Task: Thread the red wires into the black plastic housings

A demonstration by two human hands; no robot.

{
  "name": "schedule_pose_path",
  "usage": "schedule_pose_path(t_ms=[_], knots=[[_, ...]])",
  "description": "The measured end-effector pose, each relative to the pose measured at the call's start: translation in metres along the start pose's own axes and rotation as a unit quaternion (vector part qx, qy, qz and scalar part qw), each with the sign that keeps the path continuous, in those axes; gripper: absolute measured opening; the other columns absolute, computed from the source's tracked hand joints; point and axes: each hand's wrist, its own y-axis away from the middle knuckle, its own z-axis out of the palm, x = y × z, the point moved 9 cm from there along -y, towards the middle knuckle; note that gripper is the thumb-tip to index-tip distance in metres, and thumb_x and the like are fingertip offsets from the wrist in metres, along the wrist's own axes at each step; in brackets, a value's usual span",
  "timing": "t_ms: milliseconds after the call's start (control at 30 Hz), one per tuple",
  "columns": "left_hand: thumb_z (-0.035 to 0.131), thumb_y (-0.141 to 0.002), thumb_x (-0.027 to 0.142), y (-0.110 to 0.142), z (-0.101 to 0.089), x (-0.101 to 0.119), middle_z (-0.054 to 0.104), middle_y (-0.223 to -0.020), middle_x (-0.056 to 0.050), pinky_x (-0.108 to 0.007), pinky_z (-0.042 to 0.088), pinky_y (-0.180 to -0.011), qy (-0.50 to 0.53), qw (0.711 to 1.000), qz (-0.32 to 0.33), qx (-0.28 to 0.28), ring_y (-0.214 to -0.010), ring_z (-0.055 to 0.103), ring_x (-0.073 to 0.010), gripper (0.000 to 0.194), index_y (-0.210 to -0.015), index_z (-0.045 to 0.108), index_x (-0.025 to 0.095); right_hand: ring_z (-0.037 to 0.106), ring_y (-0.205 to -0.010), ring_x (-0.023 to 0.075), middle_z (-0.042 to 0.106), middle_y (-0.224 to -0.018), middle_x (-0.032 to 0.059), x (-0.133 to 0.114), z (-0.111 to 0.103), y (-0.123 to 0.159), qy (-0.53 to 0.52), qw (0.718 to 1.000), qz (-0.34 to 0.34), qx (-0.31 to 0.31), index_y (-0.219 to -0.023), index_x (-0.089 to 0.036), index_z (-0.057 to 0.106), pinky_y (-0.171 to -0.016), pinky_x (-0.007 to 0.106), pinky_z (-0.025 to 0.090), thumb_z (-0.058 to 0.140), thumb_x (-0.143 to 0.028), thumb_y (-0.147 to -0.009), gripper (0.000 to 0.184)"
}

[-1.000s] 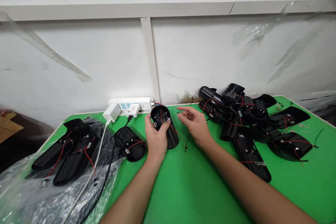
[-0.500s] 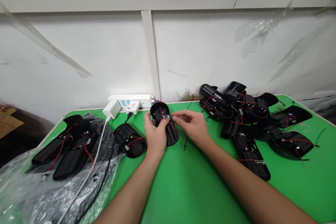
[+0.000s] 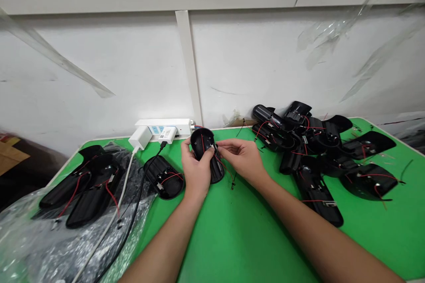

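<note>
My left hand (image 3: 195, 171) is wrapped round a black plastic shell (image 3: 207, 154) with red wires inside, holding it just above the green table (image 3: 239, 234). My right hand (image 3: 241, 155) is closed in a pinch at the shell's right edge, on a small part joined to a red wire (image 3: 226, 169) that hangs down to the table. Another black shell (image 3: 163, 177) lies flat just left of my left hand.
A pile of several black shells (image 3: 318, 150) with red wires covers the table's right side. Two more shells (image 3: 86, 188) lie on a clear plastic bag at the left. A white power strip (image 3: 166, 129) with chargers and two trailing cables sits by the wall.
My right hand, open beside the shell a second ago, has moved left and closed in a pinch at the shell's edge. The left hand has kept its hold.
</note>
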Motion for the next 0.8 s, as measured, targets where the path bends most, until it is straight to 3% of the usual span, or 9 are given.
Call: schedule_pose_path(t_ms=[467,633,800], knots=[[0.078,-0.073,0.028,0.001,0.003,0.001,0.06,-0.081,0.002,-0.025,0.048,-0.061,-0.003,1.0,0.003,-0.015,-0.069,0.058,-0.0147,0.051,-0.115,0.05,0.02,0.074,-0.075,0.0209,0.078,-0.084,0.0058,-0.002,0.004,0.0,0.012,1.0,-0.009,-0.021,-0.093,-0.017,0.078,-0.076,0.035,0.062,0.071,-0.029,-0.078,0.021],[0.077,-0.074,0.024,0.001,0.003,0.005,0.062,-0.094,0.0,-0.025,0.049,-0.076,-0.005,0.999,0.041,-0.02,-0.084,0.06,-0.0148,0.048,-0.114,0.051,0.02,0.071,-0.074,0.019,0.075,-0.084,0.0046,-0.016,0.005,0.006,0.109,0.991,-0.074,-0.034,-0.115,-0.017,0.072,-0.074,0.034,0.06,0.065,-0.025,-0.084,0.033],[0.078,-0.072,0.021,0.001,0.015,-0.002,0.07,-0.096,-0.003,-0.037,0.055,-0.084,0.098,0.991,-0.022,-0.084,-0.088,0.07,-0.0211,0.052,-0.114,0.046,0.023,0.068,-0.071,0.0168,0.072,-0.082,0.0015,-0.025,0.009,0.01,0.114,0.988,-0.096,-0.047,-0.129,-0.02,0.062,-0.071,0.031,0.06,0.064,-0.021,-0.085,0.044]])
